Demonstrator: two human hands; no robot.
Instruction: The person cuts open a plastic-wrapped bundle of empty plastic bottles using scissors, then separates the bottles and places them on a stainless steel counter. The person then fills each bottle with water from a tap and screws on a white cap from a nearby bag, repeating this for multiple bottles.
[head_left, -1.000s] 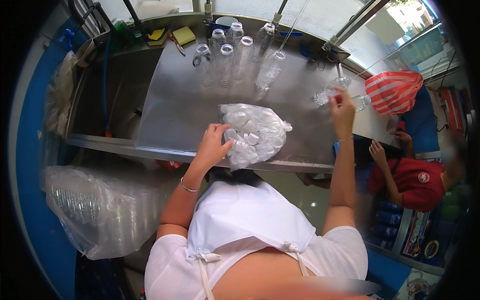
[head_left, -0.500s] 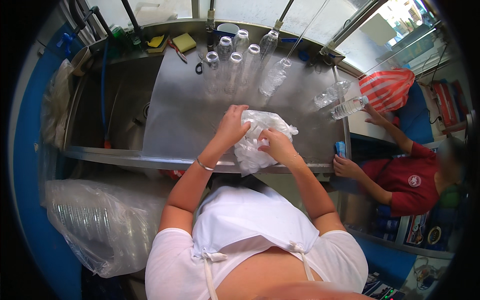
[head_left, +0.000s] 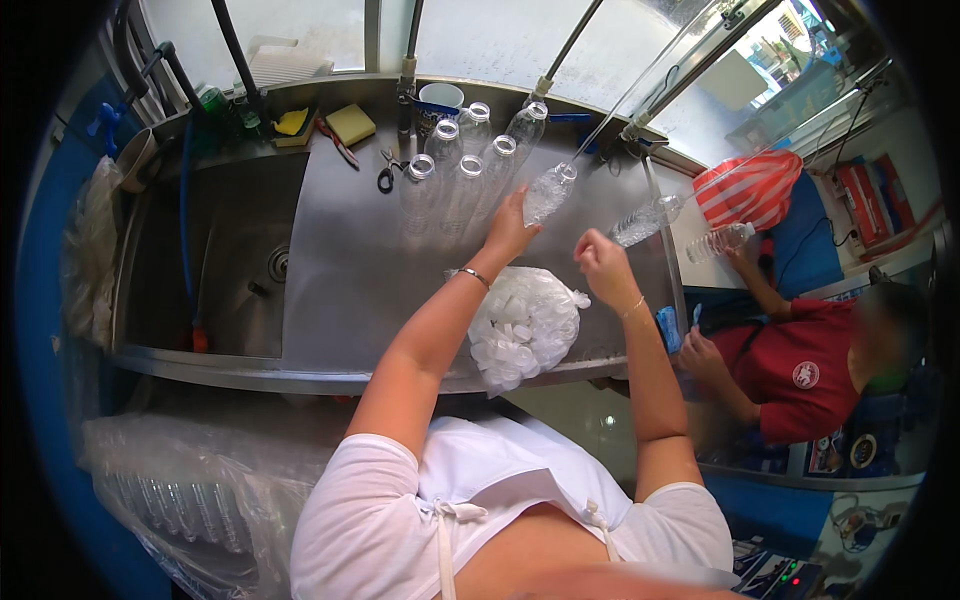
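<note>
My left hand (head_left: 508, 232) reaches across the steel counter (head_left: 340, 270) and grips the base of a clear empty plastic bottle (head_left: 548, 192) that leans at the right end of a row of several open clear bottles (head_left: 458, 172). My right hand (head_left: 600, 262) hovers just right of it above the counter, its fingers pinched together; whether anything small is in them is hidden. Below both hands, at the counter's front edge, lies a clear plastic bag of white caps (head_left: 525, 325).
A steel sink (head_left: 225, 265) lies at the left, with sponges (head_left: 350, 124) and scissors (head_left: 387, 172) behind it. More bottles (head_left: 645, 220) lie at the right. A person in a red shirt (head_left: 800, 360) sits at the right. A big bag of bottles (head_left: 170, 490) hangs below the counter.
Both hands have left the bag of caps. My left hand moved up to the leaning bottle and took hold of it; my right hand rose to the right of it.
</note>
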